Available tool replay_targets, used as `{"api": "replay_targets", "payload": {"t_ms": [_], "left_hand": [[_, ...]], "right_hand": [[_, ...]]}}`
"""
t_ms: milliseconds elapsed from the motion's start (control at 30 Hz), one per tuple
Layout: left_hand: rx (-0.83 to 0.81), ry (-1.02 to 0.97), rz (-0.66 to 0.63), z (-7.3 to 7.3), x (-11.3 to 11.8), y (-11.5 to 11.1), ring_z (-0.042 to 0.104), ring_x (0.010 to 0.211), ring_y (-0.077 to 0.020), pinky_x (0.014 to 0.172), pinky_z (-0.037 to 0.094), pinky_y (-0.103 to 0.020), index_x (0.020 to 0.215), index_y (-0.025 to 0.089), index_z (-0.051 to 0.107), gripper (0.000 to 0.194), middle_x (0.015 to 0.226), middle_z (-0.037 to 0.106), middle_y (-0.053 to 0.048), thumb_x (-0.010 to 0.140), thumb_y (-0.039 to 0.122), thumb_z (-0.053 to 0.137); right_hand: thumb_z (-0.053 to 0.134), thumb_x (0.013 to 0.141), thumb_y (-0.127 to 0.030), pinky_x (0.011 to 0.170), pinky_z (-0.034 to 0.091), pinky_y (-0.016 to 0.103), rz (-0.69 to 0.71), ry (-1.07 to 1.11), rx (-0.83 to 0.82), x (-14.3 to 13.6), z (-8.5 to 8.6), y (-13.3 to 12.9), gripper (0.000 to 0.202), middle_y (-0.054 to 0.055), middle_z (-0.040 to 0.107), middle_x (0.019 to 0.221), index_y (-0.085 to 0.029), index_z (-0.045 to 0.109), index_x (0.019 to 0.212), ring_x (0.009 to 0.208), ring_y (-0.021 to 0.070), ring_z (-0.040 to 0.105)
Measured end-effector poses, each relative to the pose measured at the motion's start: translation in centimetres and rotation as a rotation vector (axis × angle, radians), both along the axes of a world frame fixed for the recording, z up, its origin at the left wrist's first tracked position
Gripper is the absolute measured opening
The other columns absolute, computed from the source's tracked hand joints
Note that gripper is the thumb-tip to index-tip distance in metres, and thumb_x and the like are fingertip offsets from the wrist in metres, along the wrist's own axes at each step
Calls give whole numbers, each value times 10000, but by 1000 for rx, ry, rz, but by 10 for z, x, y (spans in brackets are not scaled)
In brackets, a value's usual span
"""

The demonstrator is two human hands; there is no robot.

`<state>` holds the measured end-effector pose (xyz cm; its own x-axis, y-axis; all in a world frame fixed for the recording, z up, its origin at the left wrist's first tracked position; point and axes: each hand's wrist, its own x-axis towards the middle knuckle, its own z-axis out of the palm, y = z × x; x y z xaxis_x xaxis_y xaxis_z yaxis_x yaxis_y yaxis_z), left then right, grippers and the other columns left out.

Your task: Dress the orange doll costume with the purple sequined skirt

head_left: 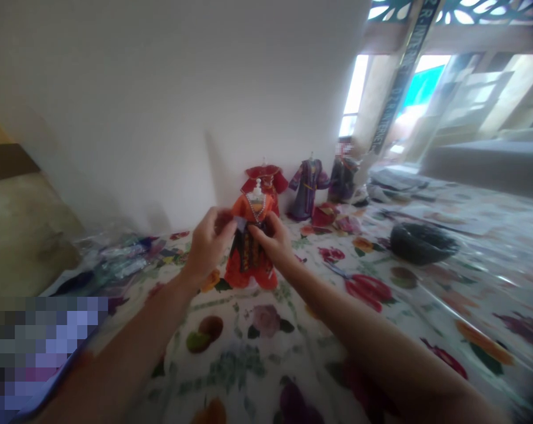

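A small orange and black doll dress on a white mannequin stand stands on the flowered cloth in front of the white wall. My left hand pinches the dress at its left shoulder. My right hand holds the dress front at chest height. Both arms reach forward from the bottom of the view.
Behind stand a red dress, a purple dress and a dark dress on small stands. Red-handled scissors lie to the right, a dark round bowl beyond. Plastic packets lie at the left.
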<state>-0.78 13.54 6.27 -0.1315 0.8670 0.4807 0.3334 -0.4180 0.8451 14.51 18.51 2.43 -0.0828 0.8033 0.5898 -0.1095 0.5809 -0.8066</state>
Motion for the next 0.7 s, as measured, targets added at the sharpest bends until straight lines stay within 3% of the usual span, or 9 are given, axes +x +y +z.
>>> {"api": "replay_targets", "payload": {"t_ms": [200,300,433,533,700], "left_hand": [[166,156,45,17,6,-1,634,921,-183,756,504,-284,1149,247,544,298,1096,673,-47,864,245,631],[327,366,159,19,6,-5,614,977,-197,846,490,-323,1088,219,572,219,1083,652,-61,871,196,591],[539,719,296,16,7,-9,580,880,-222,841,478,-373,952,194,593,90,892,621,-63,870,185,559],[540,858,312,15,6,-7,572,882,-245,842,477,-394,973,182,602,120,896,634,-83,867,176,547],[435,921,320,23,4,-1,578,886,-254,815,482,-385,935,178,629,113,892,626,-91,851,202,557]], "right_hand": [[675,802,-366,731,477,301,32,17,0,0,-2,2,253,14,649,880,-218,596,992,786,181,588],[676,810,-366,734,475,290,41,20,14,-1,-3,3,248,10,643,874,-217,597,992,787,173,585],[689,789,-372,642,452,267,4,11,43,-1,-4,5,255,-8,601,782,-200,596,952,691,148,530],[681,784,-366,655,464,273,7,10,54,-1,-4,5,258,0,609,806,-196,596,959,711,151,539],[681,783,-362,646,471,276,-5,8,55,-1,-3,4,235,0,614,798,-206,592,935,703,150,544]]}}
